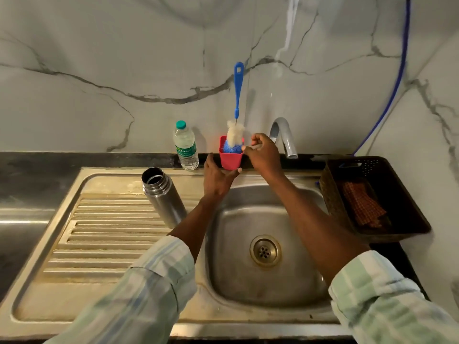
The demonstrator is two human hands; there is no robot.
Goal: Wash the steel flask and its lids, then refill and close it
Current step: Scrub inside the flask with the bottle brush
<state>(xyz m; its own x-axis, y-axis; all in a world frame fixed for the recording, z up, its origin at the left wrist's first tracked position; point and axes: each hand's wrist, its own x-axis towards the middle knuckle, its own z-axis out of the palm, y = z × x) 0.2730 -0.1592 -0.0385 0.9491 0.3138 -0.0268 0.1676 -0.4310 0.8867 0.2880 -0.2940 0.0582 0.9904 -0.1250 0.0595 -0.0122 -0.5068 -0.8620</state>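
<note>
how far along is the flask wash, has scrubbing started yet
Done: the steel flask stands open on the drainboard, lid off. In hand: the left hand grips the red cup holding the bottle brush; the right hand pinches at its rim. Left: scrubbing, lids (none visible), refilling, closing.

I see two bare forearms, each coming out of a loose pale green and white checked cotton sleeve (154, 284) with faint blue stripes, cuffs pushed up short of the wrists.

A home kitchen is showing here: a steel sink (267, 247) with draining board at centre, a tap (285, 136) above, marble-patterned wall tiles (124, 58) behind.
</note>
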